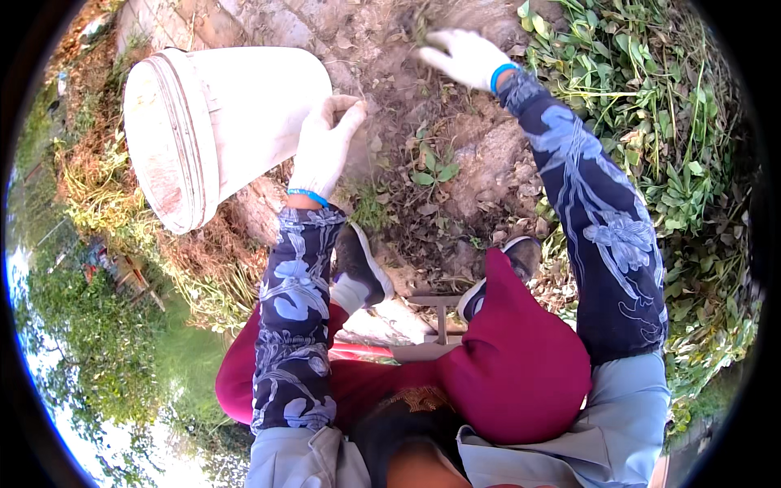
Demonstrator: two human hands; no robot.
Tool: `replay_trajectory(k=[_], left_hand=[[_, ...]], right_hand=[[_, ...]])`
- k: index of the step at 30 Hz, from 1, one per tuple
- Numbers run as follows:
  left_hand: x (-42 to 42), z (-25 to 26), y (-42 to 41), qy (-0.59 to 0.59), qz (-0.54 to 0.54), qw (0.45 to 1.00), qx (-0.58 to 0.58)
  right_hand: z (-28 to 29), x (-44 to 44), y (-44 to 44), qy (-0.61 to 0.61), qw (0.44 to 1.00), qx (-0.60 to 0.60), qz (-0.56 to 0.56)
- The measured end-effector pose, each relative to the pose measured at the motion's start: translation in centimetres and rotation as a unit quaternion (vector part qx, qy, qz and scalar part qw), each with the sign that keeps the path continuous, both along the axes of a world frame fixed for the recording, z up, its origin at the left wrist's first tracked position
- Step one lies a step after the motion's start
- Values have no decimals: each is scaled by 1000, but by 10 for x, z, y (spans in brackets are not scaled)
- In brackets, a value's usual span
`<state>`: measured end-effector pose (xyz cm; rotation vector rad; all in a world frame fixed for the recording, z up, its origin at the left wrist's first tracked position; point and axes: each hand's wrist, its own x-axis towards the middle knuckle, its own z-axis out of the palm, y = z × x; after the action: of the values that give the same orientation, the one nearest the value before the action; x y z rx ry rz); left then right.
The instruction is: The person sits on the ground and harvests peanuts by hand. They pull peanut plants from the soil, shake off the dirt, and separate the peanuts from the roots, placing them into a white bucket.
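Observation:
Both hands wear white gloves with blue cuffs. My left hand [326,143] is raised beside a white plastic bucket [262,104], overlapping its narrower end in view. Its thumb and fingers are bent close together; whether something small is pinched between them cannot be made out. The bucket's wide ringed end points left. Farther forward, over the bare soil [482,146], my right hand [467,58] is blurred, its fingers spread apart. A dark, blurred clump [421,24] appears just beyond those fingertips; contact with it is unclear.
Uprooted green leafy plants [640,110] are heaped along the right. Dry, yellowing stalks [97,177] lie beyond the bucket at left. A small green seedling [433,168] and dead leaves are on the ground ahead of my shoes [360,262]. A low metal frame [440,320] shows between my legs.

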<state>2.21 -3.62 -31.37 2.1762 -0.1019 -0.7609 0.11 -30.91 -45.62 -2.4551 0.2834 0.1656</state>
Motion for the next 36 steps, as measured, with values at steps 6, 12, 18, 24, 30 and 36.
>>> replay_trajectory(k=[6,12,18,24,30,36], left_hand=[[-68,24,-20,-132,-236,955,121],[-130,9,-23,9,-60,998,21],[-161,52,-54,-22,83,991,-103],[-38,145,-13,-405,258,872,-92],[52,207,103,-433,115,768,457],[23,122,-19,-590,-278,756,50]], right_hand=[[86,-137,113,-205,937,274,-63],[110,-191,112,-89,929,343,-107],[138,-199,98,-271,922,264,-84],[186,-208,82,-152,932,253,209],[121,-194,8,-106,991,32,-70],[62,-149,-76,-125,978,-124,-113]])
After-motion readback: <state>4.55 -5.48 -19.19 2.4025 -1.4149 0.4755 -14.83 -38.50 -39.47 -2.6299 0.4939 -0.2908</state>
